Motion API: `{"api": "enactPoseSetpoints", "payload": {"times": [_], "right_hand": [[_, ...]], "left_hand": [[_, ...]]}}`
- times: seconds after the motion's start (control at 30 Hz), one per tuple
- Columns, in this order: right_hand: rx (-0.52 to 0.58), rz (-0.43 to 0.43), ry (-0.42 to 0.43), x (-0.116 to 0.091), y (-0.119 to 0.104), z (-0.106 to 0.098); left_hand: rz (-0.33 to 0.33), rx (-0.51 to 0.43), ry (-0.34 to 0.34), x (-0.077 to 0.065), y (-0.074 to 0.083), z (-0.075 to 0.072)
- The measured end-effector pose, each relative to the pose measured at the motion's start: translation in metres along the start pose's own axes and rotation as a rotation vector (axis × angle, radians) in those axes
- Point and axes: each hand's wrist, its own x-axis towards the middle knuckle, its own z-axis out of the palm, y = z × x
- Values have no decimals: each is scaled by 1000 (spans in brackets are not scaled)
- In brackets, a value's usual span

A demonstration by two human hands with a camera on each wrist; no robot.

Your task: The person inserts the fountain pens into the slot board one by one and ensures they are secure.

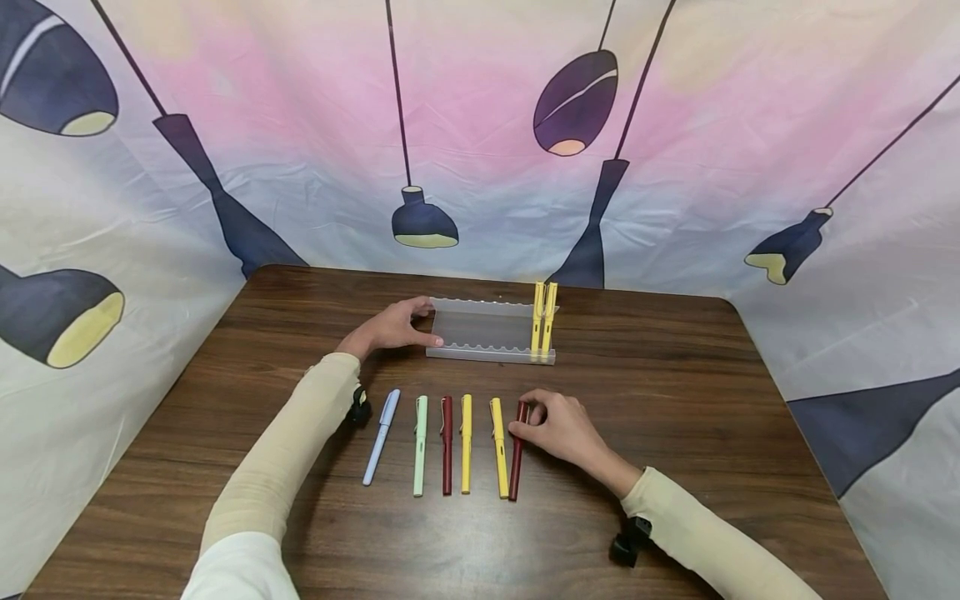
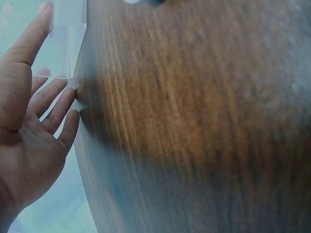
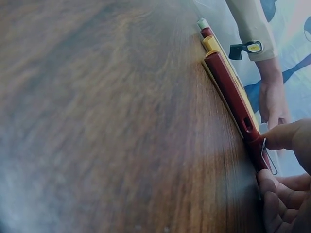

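Dark-red capped pen [image 1: 517, 457] at row's right end on wood-grain table [image 1: 652, 358], pinched by right hand [image 1: 561, 427] | left hand [image 1: 392, 327], fingers extended, touches clear rack [image 1: 480, 355] | two yellow pens [image 1: 536, 327] racked, five others [image 1: 447, 450] unracked

The dark wood-grain table [image 1: 675, 383] carries a clear plastic pen rack [image 1: 480, 355] toward twelve o'clock. From it, a light-blue pen [image 1: 382, 437] lies toward half past seven, a mint-green pen [image 1: 420, 446] toward seven, then a dark-red pen [image 1: 447, 446]; a yellow pen [image 1: 467, 444] and its yellow twin [image 1: 499, 450] lie near six.
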Motion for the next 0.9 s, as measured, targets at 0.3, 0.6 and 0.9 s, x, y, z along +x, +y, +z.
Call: {"api": "enactPoseSetpoints", "payload": {"times": [0.3, 0.6, 0.9], "right_hand": [[41, -9, 14, -1, 0, -1], [61, -9, 33, -2, -1, -2], [78, 6, 53, 1, 3, -3]], "left_hand": [[-1, 5, 0, 0, 1, 0], [-1, 12, 1, 0, 2, -1], [-4, 13, 0, 0, 1, 0]]}}
